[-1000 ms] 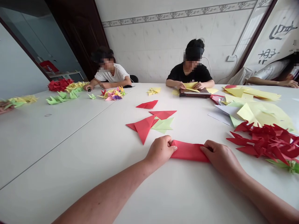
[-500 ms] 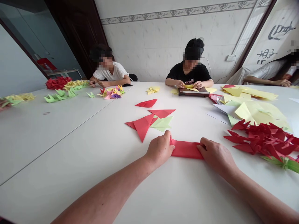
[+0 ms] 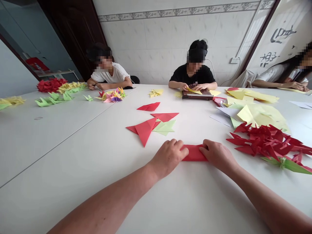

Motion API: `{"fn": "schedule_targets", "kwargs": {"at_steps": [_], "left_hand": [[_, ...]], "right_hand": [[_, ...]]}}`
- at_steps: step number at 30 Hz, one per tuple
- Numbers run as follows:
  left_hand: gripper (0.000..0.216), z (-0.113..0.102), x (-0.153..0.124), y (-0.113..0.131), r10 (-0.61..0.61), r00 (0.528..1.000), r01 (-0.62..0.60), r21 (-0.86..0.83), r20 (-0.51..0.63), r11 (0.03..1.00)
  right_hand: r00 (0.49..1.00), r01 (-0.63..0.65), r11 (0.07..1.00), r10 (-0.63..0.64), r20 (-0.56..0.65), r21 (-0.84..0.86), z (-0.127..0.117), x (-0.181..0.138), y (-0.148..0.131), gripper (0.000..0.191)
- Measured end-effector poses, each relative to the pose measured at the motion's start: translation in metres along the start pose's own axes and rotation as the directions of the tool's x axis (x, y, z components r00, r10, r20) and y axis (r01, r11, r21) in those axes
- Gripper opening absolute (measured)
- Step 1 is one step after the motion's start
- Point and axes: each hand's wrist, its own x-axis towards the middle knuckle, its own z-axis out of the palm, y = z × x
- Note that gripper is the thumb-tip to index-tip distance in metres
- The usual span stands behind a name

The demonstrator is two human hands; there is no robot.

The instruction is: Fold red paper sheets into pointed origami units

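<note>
A folded red paper strip (image 3: 194, 152) lies flat on the white table (image 3: 102, 156) in front of me. My left hand (image 3: 169, 156) rests on its left end with the fingers curled and pressed down on it. On the strip's right end sits my right hand (image 3: 215, 155), its fingers also pressing on the paper. Only a short stretch of red shows between the two hands.
Folded red and green triangles (image 3: 151, 125) lie just beyond my hands. A heap of red folded cranes (image 3: 265, 141) is at the right, with yellow sheets (image 3: 262, 113) behind. Three other people sit at the far side; one folds yellow paper on a brown board (image 3: 197, 94).
My hands have slid toward each other along the red strip, so less of it shows between them. The view has shifted slightly.
</note>
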Motion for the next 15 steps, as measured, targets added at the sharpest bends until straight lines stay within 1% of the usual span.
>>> {"fn": "schedule_targets", "kwargs": {"at_steps": [2, 4, 7, 11, 15], "left_hand": [[0.039, -0.001, -0.001, -0.002, 0.133, 0.991, -0.132, -0.073, 0.016, 0.989], [0.045, -0.005, -0.004, -0.004, 0.175, 0.984, -0.171, -0.114, 0.028, 0.979], [0.052, -0.012, -0.009, -0.004, 0.188, 0.980, -0.182, -0.095, 0.064, 0.979], [0.060, -0.020, -0.014, 0.001, 0.201, 0.966, -0.201, -0.018, 0.163, 0.979], [0.074, -0.023, -0.017, 0.006, 0.175, 0.956, -0.182, 0.006, 0.234, 0.983]], "right_hand": [[1.000, -0.007, 1.000, 0.006, 0.001, 0.017, 0.000, 0.001, 0.001, 0.021], [1.000, -0.016, 1.000, 0.016, 0.004, 0.027, -0.001, 0.001, 0.001, 0.021], [1.000, -0.017, 0.999, 0.017, 0.012, 0.029, -0.002, 0.001, 0.000, 0.021], [0.999, -0.021, 1.000, 0.020, 0.028, 0.017, -0.003, 0.000, -0.002, 0.021], [0.999, -0.027, 1.000, 0.026, 0.043, 0.008, -0.005, 0.001, -0.002, 0.022]]}}
